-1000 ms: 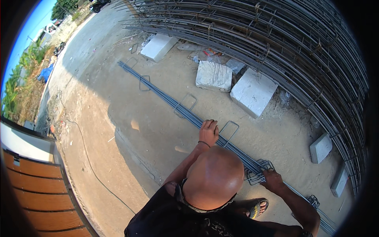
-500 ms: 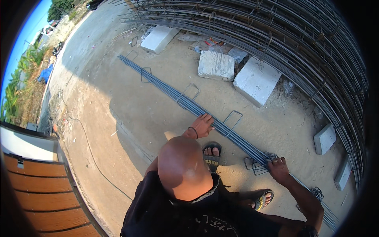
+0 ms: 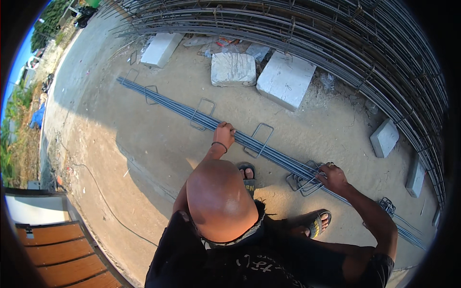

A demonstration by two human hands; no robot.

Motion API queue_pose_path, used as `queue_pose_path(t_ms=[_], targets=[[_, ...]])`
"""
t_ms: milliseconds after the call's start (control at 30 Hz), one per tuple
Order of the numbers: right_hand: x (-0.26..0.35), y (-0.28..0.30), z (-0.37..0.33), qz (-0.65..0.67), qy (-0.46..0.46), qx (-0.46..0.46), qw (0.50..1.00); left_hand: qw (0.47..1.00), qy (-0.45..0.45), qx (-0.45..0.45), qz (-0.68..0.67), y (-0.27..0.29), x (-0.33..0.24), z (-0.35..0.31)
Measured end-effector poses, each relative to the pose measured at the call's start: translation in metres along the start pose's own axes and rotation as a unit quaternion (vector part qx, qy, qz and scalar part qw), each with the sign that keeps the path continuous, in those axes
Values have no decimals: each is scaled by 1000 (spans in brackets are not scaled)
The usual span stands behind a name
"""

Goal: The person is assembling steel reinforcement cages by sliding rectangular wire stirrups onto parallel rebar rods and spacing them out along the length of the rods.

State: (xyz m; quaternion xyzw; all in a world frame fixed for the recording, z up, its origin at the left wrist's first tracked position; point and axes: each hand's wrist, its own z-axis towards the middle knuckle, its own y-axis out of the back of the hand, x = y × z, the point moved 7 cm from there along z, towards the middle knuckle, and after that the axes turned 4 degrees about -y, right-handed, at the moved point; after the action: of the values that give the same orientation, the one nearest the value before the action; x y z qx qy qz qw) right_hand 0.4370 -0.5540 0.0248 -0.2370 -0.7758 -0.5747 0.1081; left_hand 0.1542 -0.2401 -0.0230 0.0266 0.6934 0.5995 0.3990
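So the sandy ground [image 3: 312,129] is leaving open room between the dark rebar cages [image 3: 384,67] and the long steel rod bundle [image 3: 278,156], which is running diagonally under the left hand [image 3: 224,133] and alongside the right hand [image 3: 334,177]. White blocks [image 3: 234,69] are edging the cage side. The left's curling tight around the rods; the right's bending its fingers at the clustered wire loops [image 3: 303,183], can't tell if it's pinching.

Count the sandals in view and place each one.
2. One sandal is between the head and the bars, partly hidden; the other sandal is below the right hand in the picture. The body could hide more.
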Motion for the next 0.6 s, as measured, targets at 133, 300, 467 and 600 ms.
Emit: queue_pose_path(t_ms=[133,300,467,600], targets=[[3,-5,23,1,24,-40,999,982,-161,34,98,9,-13,9],[16,-30,53,-28,27,3,999,923,-300,141,195,2,-15,18],[13,-29,67,-5,-15,-12,1000,911,-339,101,211,1,-29,40],[-5,-13,77,-95,-48,-17,994,913,-350,32,208,2,-43,77]])
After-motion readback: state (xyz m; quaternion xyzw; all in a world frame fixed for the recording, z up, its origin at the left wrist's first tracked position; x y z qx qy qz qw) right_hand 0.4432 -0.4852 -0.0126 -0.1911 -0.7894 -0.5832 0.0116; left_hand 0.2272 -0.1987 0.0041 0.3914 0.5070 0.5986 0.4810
